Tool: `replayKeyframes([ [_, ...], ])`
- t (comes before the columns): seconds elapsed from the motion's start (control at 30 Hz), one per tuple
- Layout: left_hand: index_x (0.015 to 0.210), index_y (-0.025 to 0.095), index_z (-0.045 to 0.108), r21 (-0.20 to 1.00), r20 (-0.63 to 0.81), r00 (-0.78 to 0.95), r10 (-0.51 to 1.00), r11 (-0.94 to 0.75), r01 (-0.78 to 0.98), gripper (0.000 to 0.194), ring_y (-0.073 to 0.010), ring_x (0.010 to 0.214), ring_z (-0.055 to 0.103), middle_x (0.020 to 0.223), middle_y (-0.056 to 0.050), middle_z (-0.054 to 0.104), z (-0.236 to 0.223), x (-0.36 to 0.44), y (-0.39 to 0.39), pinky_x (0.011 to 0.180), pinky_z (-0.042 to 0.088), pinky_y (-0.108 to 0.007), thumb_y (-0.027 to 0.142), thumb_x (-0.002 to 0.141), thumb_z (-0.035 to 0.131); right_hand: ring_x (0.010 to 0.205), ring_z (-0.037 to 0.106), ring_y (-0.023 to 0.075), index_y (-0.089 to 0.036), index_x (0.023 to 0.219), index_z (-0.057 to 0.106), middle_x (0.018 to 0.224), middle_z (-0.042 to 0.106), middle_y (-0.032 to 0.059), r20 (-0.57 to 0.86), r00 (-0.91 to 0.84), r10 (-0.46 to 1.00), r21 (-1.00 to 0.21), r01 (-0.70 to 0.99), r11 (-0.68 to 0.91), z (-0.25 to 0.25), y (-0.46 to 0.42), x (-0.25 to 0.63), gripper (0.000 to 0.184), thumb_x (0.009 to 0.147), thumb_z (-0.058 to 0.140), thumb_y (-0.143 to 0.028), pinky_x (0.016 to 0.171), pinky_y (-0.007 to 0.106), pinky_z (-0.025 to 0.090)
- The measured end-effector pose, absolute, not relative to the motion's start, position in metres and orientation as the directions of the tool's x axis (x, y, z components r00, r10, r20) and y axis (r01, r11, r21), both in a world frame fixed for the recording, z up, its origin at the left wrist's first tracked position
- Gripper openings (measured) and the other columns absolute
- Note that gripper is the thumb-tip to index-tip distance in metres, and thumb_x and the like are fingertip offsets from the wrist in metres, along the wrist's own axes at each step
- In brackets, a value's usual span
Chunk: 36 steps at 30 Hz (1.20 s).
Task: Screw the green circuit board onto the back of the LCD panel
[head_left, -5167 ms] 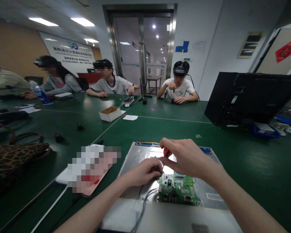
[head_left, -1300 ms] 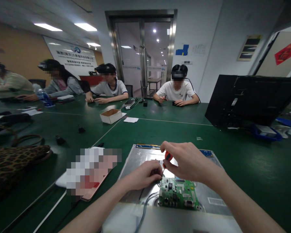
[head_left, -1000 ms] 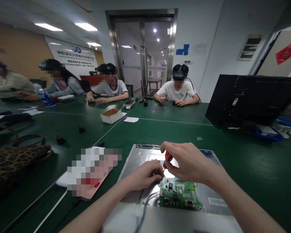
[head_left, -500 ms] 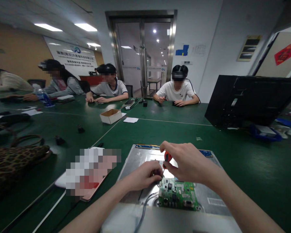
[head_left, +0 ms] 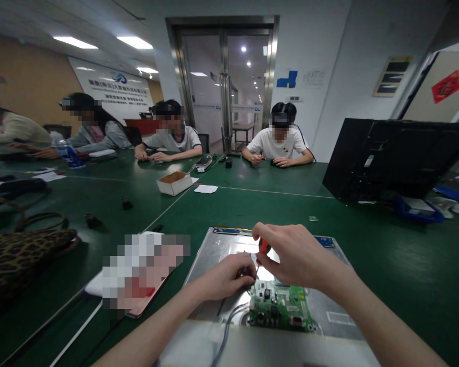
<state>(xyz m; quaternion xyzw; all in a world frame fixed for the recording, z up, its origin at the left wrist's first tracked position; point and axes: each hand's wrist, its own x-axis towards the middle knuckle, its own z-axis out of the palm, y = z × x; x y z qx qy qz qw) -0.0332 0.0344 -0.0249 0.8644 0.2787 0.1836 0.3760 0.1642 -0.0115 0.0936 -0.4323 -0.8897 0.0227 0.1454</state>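
A screwdriver (head_left: 264, 246) with a red and black handle is gripped from above by my right hand (head_left: 290, 255), its shaft pointing down. The tip meets the upper left corner of a green circuit board (head_left: 279, 306). Beside that tip my left hand (head_left: 233, 275) is closed, fingertips pinched near the shaft; whatever it holds is hidden. Under both hands lies a silver metal display panel (head_left: 340, 285) with a blue strip board (head_left: 229, 231) along its far edge. Grey cables (head_left: 225, 331) run from the board's left side toward me.
Left of the panel lie a phone in a pink case (head_left: 156, 280) and a white cable (head_left: 76, 331). Farther off are a small white box (head_left: 174, 183), black clips (head_left: 93, 221) and a leopard-print bag (head_left: 30, 260). A black monitor (head_left: 398, 158) stands at right. Several people sit across the green table (head_left: 275, 209).
The screwdriver's handle has turned slightly in my right hand. My left hand stays at the same spot.
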Motion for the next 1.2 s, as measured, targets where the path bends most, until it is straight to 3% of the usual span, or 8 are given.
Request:
replayKeyframes([
  [0.13,0.089,0.016,0.058,0.755,0.102,0.775,0.624,-0.555,0.348,0.007,-0.0146,0.073,0.051,0.083,-0.001,0.058,-0.0241,-0.0340,0.0339,0.066,0.041,-0.025,0.012,0.084,0.057,0.069,0.062,0.0164,-0.020,0.093,0.052,0.085,0.070,0.0005,0.213,-0.565,0.797,-0.170,0.782,0.600,0.0942,-0.0119,0.1629,0.012,0.083,0.057,-0.020,0.055,0.025,0.027],
  [0.33,0.087,0.016,0.058,0.757,0.109,0.767,0.632,-0.553,0.349,0.009,-0.0150,0.073,0.052,0.082,0.000,0.058,-0.0224,-0.0339,0.0328,0.066,0.041,-0.025,0.009,0.081,0.058,0.073,0.064,0.0175,-0.021,0.101,0.051,0.089,0.070,0.0014,0.231,-0.586,0.776,-0.190,0.755,0.627,0.0935,-0.0116,0.1628,0.024,0.079,0.056,-0.016,0.056,0.026,0.029],
  [0.53,0.088,0.016,0.058,0.770,0.082,0.766,0.637,-0.529,0.357,0.012,-0.0144,0.071,0.052,0.081,0.000,0.058,-0.0201,-0.0332,0.0309,0.065,0.041,-0.024,0.007,0.081,0.056,0.067,0.063,0.0176,-0.021,0.092,0.053,0.082,0.071,0.0009,0.227,-0.562,0.795,-0.121,0.794,0.596,0.0937,-0.0112,0.1615,0.011,0.086,0.059,-0.028,0.052,0.025,0.025],
  [0.63,0.090,0.016,0.058,0.765,0.083,0.761,0.644,-0.530,0.365,0.012,-0.0145,0.072,0.052,0.082,-0.001,0.058,-0.0195,-0.0335,0.0307,0.064,0.041,-0.024,0.008,0.082,0.056,0.066,0.063,0.0169,-0.021,0.092,0.052,0.082,0.070,0.0008,0.226,-0.563,0.795,-0.128,0.792,0.597,0.0931,-0.0117,0.1608,0.009,0.085,0.058,-0.023,0.052,0.025,0.025],
  [0.8,0.087,0.016,0.057,0.749,0.096,0.772,0.628,-0.557,0.360,0.008,-0.0146,0.072,0.050,0.081,-0.001,0.057,-0.0188,-0.0346,0.0316,0.064,0.040,-0.025,0.009,0.082,0.056,0.072,0.064,0.0178,-0.020,0.104,0.050,0.089,0.070,0.0017,0.234,-0.583,0.778,-0.188,0.758,0.625,0.0921,-0.0119,0.1617,0.025,0.080,0.056,-0.017,0.056,0.026,0.030],
  [1.2,0.088,0.016,0.060,0.768,0.076,0.780,0.621,-0.535,0.352,0.012,-0.0153,0.074,0.052,0.084,-0.001,0.060,-0.0180,-0.0355,0.0329,0.066,0.042,-0.025,0.007,0.080,0.057,0.073,0.065,0.0184,-0.020,0.107,0.048,0.092,0.071,0.0025,0.231,-0.581,0.780,-0.179,0.763,0.622,0.0916,-0.0114,0.1626,0.027,0.081,0.057,-0.018,0.056,0.027,0.029],
])
